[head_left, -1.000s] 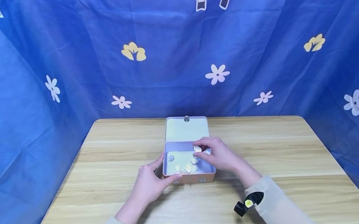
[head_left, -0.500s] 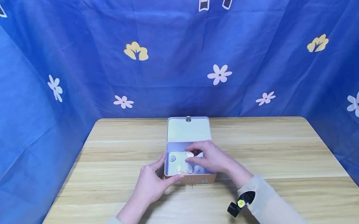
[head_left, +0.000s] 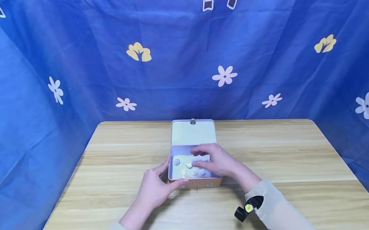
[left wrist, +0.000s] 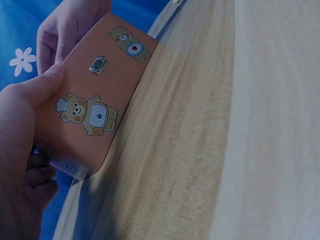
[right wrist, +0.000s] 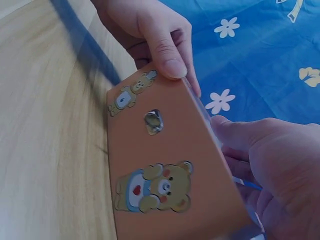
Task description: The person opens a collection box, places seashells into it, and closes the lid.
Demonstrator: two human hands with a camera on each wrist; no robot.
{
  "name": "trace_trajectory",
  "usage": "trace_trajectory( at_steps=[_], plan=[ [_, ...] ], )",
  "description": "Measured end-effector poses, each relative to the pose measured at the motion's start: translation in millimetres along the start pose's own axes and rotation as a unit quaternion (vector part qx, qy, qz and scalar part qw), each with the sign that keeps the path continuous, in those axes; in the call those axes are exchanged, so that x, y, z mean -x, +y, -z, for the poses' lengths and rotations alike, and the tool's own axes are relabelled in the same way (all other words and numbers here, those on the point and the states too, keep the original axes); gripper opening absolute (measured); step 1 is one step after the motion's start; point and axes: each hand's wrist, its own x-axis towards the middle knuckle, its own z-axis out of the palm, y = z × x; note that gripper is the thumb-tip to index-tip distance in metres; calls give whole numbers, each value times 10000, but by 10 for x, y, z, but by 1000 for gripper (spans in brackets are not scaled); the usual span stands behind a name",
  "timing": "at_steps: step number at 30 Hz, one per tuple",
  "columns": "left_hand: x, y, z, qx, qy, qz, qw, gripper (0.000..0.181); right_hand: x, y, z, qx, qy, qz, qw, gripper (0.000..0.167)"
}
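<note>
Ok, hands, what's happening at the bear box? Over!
Left hand gripping box. Right hand over it, fingers apart. Pale discs inside. Lid open, nothing seen blocking.

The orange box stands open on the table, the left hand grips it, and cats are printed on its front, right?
Not cats: the left wrist view shows bears on the front. The orange box does stand open on the table, gripped by the left hand.

The right hand [head_left: 220,159] partly hides the box [head_left: 198,183], whose pale pieces [head_left: 176,162] look blurred.
</note>
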Motion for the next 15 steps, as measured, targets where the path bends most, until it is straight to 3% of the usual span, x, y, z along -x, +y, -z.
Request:
trace_trajectory(
  at_steps=[15],
  plan=[
    [-3,-1,-17,125,-26,142,9998,108,539,69,455,70,1090,35,9940,31]
  ],
)
